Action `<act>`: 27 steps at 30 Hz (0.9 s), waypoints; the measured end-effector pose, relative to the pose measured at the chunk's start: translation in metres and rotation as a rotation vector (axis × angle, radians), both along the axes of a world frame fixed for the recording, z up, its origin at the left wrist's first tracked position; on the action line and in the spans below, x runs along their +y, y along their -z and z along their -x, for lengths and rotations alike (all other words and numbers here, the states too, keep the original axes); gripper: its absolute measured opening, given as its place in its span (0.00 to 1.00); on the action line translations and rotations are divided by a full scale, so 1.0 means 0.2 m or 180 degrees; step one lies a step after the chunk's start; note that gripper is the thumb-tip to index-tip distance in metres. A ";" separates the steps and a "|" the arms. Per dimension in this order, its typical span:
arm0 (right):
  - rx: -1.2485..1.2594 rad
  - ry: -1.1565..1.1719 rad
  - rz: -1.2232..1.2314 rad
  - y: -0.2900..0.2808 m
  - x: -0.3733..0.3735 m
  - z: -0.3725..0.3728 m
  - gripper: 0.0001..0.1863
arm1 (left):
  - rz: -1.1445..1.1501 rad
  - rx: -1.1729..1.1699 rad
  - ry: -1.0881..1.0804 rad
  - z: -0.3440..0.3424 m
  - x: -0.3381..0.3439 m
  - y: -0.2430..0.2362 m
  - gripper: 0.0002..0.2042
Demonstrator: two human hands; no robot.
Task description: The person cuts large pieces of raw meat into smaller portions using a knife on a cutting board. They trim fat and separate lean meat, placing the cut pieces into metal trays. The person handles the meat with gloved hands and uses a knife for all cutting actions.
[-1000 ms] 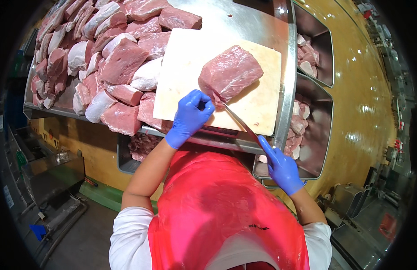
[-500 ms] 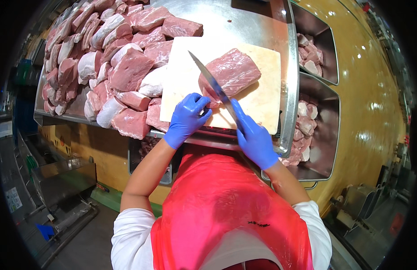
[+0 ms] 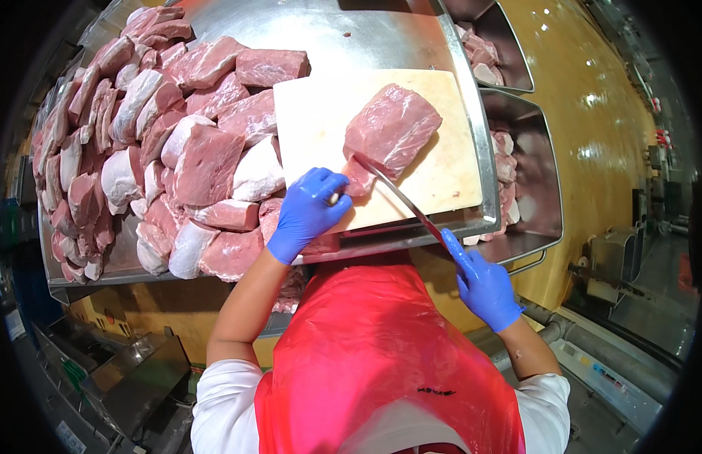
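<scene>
A pink slab of raw meat (image 3: 400,125) lies on the pale cutting board (image 3: 451,178). A narrow flap (image 3: 358,180) of it reaches toward me from its near left corner. My left hand (image 3: 309,206), in a blue glove, is closed at the end of this flap, gripping it. In my right hand (image 3: 483,286), also gloved in blue, is a long knife (image 3: 408,203); the fingers hide its handle. The blade slants up and left across the board, and its tip is at the line between flap and slab.
Many raw meat pieces (image 3: 207,166) are heaped left of the board on a metal table (image 3: 381,38). Right of the table stand two metal bins, the nearer bin (image 3: 534,151) and the farther bin (image 3: 510,53), both holding meat pieces. A raised rim (image 3: 493,189) edges the table.
My right hand has drawn the knife down and right, toward me, its tip now lower at the flap. The flap is stretched farther from the slab. The whole view has shifted.
</scene>
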State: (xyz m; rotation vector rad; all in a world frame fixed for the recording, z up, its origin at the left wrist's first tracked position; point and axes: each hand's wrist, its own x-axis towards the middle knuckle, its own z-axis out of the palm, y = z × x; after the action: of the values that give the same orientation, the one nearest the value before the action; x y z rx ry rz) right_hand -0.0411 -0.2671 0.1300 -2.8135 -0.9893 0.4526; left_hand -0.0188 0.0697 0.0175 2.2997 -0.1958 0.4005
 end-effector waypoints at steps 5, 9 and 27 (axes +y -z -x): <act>-0.0626 0.0031 -0.0879 0.21 0.67 -0.26 0.44 | -0.0297 0.0043 0.0475 -0.02 0.04 0.01 0.09; -0.0744 -0.0086 -0.1140 0.34 0.73 -0.35 0.45 | -0.0126 -0.0066 0.0321 -0.06 0.08 0.02 0.08; 0.0533 0.0954 -0.1803 0.09 0.09 -0.33 0.34 | 0.0055 0.0156 -0.0833 -0.29 0.24 0.03 0.10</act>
State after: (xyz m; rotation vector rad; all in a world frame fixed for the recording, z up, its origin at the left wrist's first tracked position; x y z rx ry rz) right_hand 0.0249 -0.2487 0.1117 -2.3093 -0.5373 0.3029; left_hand 0.0397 0.1172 0.0119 2.3217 0.1347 0.4746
